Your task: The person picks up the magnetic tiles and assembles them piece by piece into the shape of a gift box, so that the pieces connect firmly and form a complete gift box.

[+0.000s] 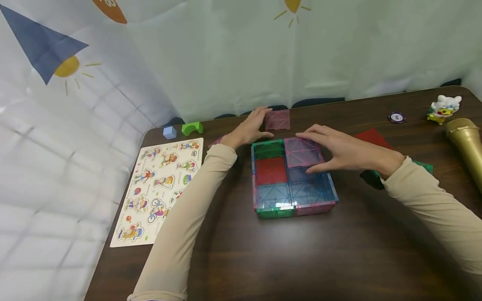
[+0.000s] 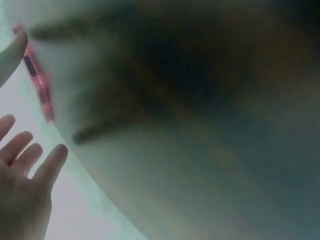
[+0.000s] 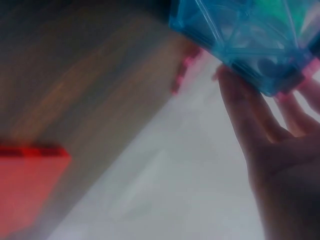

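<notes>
A low square box [image 1: 276,209] of translucent magnetic tiles stands on the table, with green, red and blue panels inside. Over its back right quarter lies a pink magnetic tile [image 1: 303,152]. My right hand [image 1: 337,148] holds this tile across, fingers at its far edge and thumb at its near edge. In the right wrist view, the fingers [image 3: 240,100] reach along the blue wall [image 3: 250,50]. My left hand [image 1: 250,129] is behind the box's left corner, fingers spread beside another pink tile [image 1: 278,120], holding nothing.
A picture puzzle board [image 1: 158,188], a blue cube [image 1: 169,132] and a green arch block [image 1: 192,128] lie left. On the right are a red tile [image 1: 373,137], a green tile [image 1: 423,166], a poker chip [image 1: 396,117], a figurine [image 1: 444,108] and a gold microphone [image 1: 465,142].
</notes>
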{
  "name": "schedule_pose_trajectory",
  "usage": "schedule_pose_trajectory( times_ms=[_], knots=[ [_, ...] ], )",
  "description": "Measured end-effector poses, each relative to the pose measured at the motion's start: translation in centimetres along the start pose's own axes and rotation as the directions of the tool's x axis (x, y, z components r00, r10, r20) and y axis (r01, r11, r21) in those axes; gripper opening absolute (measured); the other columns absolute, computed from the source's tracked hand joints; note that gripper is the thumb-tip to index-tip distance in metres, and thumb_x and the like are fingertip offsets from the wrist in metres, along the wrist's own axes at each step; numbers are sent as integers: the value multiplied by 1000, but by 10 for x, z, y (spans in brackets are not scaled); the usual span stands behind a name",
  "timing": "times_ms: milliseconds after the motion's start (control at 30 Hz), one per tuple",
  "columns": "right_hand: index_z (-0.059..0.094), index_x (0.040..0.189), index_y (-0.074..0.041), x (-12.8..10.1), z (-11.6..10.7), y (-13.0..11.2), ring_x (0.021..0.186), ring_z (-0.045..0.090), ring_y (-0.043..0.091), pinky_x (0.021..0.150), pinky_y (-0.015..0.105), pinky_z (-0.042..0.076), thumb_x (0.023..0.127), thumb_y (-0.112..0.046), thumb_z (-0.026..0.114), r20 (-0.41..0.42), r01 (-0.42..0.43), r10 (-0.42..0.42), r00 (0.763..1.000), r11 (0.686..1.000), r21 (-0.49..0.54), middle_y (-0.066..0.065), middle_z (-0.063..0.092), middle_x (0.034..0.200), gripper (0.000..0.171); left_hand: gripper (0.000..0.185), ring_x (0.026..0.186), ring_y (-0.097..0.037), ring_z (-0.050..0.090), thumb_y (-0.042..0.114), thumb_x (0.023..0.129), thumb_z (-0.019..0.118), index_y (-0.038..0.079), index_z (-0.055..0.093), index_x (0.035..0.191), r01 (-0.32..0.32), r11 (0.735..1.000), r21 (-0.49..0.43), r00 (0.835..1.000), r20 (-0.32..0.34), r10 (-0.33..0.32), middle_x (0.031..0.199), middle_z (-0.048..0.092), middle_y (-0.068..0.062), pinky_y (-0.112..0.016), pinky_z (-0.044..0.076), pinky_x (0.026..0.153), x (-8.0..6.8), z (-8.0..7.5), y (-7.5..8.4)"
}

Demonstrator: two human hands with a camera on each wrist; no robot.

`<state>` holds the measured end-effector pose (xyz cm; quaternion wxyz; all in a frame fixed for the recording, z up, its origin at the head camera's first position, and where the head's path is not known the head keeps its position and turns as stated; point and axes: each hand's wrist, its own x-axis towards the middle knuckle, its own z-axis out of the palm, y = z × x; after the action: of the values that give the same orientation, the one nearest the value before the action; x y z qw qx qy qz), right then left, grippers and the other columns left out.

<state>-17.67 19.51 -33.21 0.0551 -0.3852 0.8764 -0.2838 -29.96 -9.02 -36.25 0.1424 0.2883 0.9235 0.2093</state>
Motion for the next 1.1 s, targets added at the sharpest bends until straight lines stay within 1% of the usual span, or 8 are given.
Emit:
schedule_pose_trajectory(
  times_ms=[67, 167, 300, 400, 633, 800, 967, 1100],
  knots=[
    [49, 153, -1, -1, 1, 1, 125, 53, 30, 104, 58, 48, 82, -30, 93, -2, -2, 2, 1000, 1000, 4, 13, 53, 139, 88, 86, 161, -29, 7, 35, 103, 68, 7, 17, 167, 10, 999, 32, 999, 53, -12, 175, 8, -14, -43, 16, 128, 8, 0, 0],
    [49, 153, -2, -3, 2, -1, 125, 54, 30, 104, 58, 48, 82, -31, 93, -3, -11, 11, 1000, 1000, 13, 13, 53, 139, 89, 85, 159, -29, 17, 37, 105, 65, 5, 17, 167, 7, 999, 51, 995, 98, -12, 173, 15, -16, -42, 22, 127, 15, 1, 0],
    [47, 154, -1, -5, 4, -3, 124, 55, 31, 102, 59, 49, 83, -32, 91, -1, -14, 14, 1000, 1000, 15, 14, 52, 139, 89, 84, 143, -27, 41, 41, 104, 66, 3, 22, 165, 7, 996, 93, 996, 86, -15, 161, 36, -16, -40, 38, 115, 16, 1, 2],
    [47, 154, -1, -4, 4, -3, 124, 55, 31, 102, 59, 49, 83, -34, 91, 0, -5, 5, 1000, 1000, 6, 13, 52, 140, 90, 86, 131, -26, 47, 46, 101, 69, 2, 30, 163, 25, 989, 149, 999, 40, -31, 150, 43, -15, -40, 44, 107, 12, 0, 3],
    [47, 154, -2, -2, 0, -4, 124, 55, 29, 101, 58, 49, 82, -34, 92, 4, -30, 30, 1000, 1000, 1, 12, 52, 141, 91, 74, 111, -25, 40, 46, 95, 75, -3, 53, 146, 74, 983, 168, 997, -27, -70, 126, 42, -14, -37, 46, 88, -13, -14, 0],
    [47, 154, -2, -4, 0, -5, 123, 55, 29, 100, 58, 50, 81, -33, 93, 5, -30, 30, 1000, 1000, 7, 12, 52, 140, 92, 78, 113, -26, 42, 46, 91, 77, -4, 53, 145, 102, 988, 119, 990, -112, -89, 129, 40, -15, -39, 49, 89, -45, -40, 3],
    [46, 155, -2, -5, -2, -4, 123, 54, 31, 101, 61, 49, 81, -32, 93, 5, -39, 39, 999, 999, 21, 12, 52, 139, 92, 79, 114, -27, 40, 43, 88, 81, 0, 53, 147, -36, 999, 41, 981, -190, 43, 125, 42, -13, -39, 44, 93, -84, -63, 22],
    [46, 155, -2, -3, -1, -5, 123, 54, 32, 102, 61, 49, 82, -31, 92, 14, -39, 39, 999, 999, 31, 13, 52, 139, 91, 78, 116, -24, 41, 41, 83, 86, 3, 57, 144, -201, 978, 62, 959, -189, 209, 124, 45, -10, -37, 45, 95, -115, -59, 40]
  ],
)
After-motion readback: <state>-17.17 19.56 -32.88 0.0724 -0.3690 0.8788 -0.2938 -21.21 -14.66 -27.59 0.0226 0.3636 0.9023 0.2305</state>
